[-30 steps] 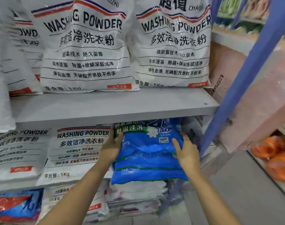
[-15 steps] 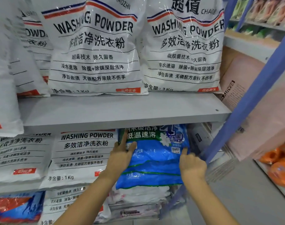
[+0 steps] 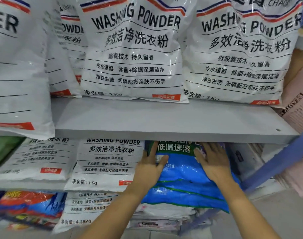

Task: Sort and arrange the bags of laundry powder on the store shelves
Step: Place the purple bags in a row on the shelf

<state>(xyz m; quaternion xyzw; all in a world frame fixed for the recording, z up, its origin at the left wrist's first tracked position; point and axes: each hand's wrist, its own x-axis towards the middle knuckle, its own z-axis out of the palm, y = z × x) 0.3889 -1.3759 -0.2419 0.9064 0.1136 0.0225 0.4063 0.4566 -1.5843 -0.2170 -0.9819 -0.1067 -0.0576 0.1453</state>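
Note:
A blue and green bag of laundry powder [image 3: 183, 185] lies slanted on the lower shelf, its top under the grey upper shelf board [image 3: 164, 123]. My left hand [image 3: 149, 168] presses flat on the bag's left side, fingers straight. On its upper right part my right hand [image 3: 212, 163] lies flat with fingers spread. White "WASHING POWDER" bags [image 3: 133, 52] stand upright on the upper shelf. More white bags [image 3: 106, 163] lean on the lower shelf just left of the blue bag.
A blue metal shelf post [image 3: 276, 168] slants along the right. Pink packaging [image 3: 297, 107] sits beyond it. Under the blue bag lies a stack of white bags [image 3: 164, 214]. Red and blue bags [image 3: 26, 207] lie at bottom left, beside a 4.28 kg white bag [image 3: 88, 209].
The view has moved closer to the shelves. My right hand moved from the bag's right edge up onto its face and opened flat. The bag sits deeper under the shelf board.

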